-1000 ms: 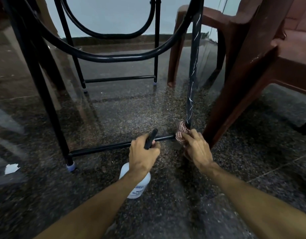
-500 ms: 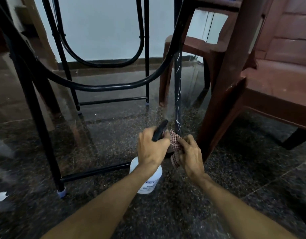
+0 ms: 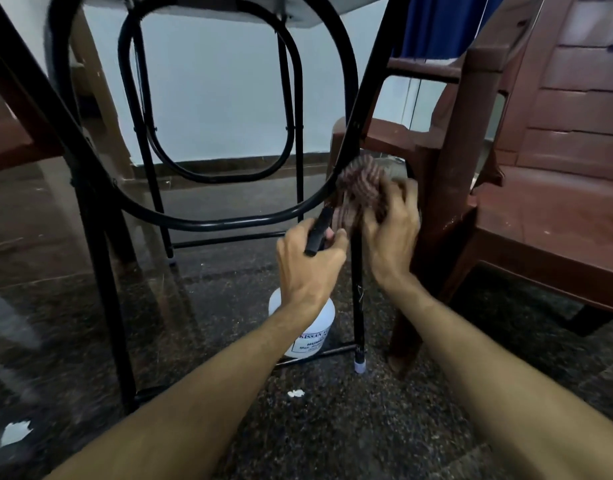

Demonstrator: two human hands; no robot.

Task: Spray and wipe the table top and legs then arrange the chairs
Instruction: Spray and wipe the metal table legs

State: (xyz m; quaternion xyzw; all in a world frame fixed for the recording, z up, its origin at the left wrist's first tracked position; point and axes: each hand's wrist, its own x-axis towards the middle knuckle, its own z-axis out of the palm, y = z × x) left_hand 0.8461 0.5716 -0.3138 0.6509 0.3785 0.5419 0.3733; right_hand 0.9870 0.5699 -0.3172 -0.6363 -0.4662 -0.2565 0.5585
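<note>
L hand grips the black spray head of the bottle, fingers curled round it; the white body sits below the wrist, just left of the leg. R hand clutches the cloth, fingers wrapped on it, and presses it vs. the leg approx. where the curved brace joins. The cloth is blurred. A brown chair stands just right of the leg. White scraps lie on the floor, lower left.
</note>
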